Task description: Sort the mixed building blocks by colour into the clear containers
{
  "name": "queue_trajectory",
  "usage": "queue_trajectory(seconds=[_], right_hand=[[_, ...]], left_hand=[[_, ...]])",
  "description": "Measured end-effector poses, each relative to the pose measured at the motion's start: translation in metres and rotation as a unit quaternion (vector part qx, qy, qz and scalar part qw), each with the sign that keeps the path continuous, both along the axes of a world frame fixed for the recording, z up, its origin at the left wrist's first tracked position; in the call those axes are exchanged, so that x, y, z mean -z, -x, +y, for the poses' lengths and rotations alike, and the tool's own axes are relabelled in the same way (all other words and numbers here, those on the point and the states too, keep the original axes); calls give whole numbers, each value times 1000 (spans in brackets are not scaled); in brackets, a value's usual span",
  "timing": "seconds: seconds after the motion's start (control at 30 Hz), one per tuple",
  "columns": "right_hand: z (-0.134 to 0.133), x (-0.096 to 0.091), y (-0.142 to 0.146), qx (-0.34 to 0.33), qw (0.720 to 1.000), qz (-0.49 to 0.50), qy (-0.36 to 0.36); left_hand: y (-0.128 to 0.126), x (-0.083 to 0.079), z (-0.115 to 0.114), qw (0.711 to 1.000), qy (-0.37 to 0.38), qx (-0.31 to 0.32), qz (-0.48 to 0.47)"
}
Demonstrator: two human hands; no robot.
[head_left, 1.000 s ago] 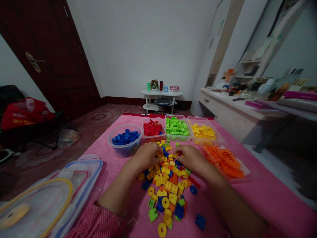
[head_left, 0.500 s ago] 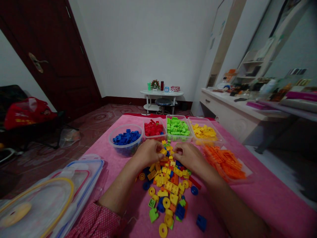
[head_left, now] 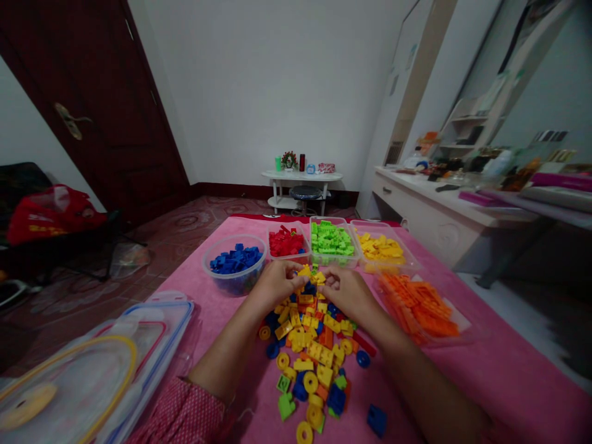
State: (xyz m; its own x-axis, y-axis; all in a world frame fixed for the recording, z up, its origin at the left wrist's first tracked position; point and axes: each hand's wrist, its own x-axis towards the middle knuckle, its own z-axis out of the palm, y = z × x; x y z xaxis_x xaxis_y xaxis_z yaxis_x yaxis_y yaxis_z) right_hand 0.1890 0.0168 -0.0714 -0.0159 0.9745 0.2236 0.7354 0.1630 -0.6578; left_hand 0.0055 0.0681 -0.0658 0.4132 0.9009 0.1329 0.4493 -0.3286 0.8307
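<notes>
A long heap of mixed toy bricks [head_left: 319, 351], mostly yellow with blue, orange, green and red, stretches down the pink cloth. At its far end, my left hand [head_left: 279, 285] is closed, thumb and fingers around a yellow toy brick [head_left: 304, 271]. Facing it, my right hand [head_left: 346, 288] has its fingertips pinched at another yellow toy brick [head_left: 319, 279]. The fingers partly cover both pieces. Just beyond my hands stand a tub of red bricks [head_left: 285, 242] and a tub of green bricks [head_left: 331, 239].
A round bowl [head_left: 216, 279] of blue bricks stands left. Yellow bricks [head_left: 382, 248] and orange bricks [head_left: 420, 302] fill tubs on the right. Clear lids [head_left: 152, 333] lie stacked at the left edge of the pink cloth [head_left: 509, 370]. A white dresser [head_left: 425, 216] stands beyond, right.
Both hands stay over the far end of the heap, with small finger movements. Yellow bricks there have shifted slightly between my fingertips. The tubs have not moved.
</notes>
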Motion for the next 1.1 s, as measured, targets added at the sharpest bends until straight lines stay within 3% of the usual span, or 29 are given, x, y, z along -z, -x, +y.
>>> queue_trajectory(seconds=[0.13, 0.3, 0.43, 0.67, 0.83, 0.97, 1.1], right_hand=[[1, -5, 7, -10, 981, 192, -18], [-6, -12, 15, -21, 937, 345, 46], [-7, -10, 18, -45, 938, 339, 55], [-4, -2, 17, -34, 975, 219, -34], [-8, -4, 20, -28, 983, 153, -96], [-10, -9, 23, -20, 968, 229, -99], [-10, -23, 15, 5, 931, 360, -65]], left_hand=[[-2, -5, -6, 999, 18, 31, -18], [-7, -9, -12, 998, 20, 54, -38], [-10, -10, -13, 999, 15, 42, -30], [-11, -5, -11, 998, 22, 50, -25], [-12, -6, -11, 995, 44, 70, -55], [-14, -12, -15, 990, 43, 89, -101], [-15, -15, -17, 983, 53, 114, -131]])
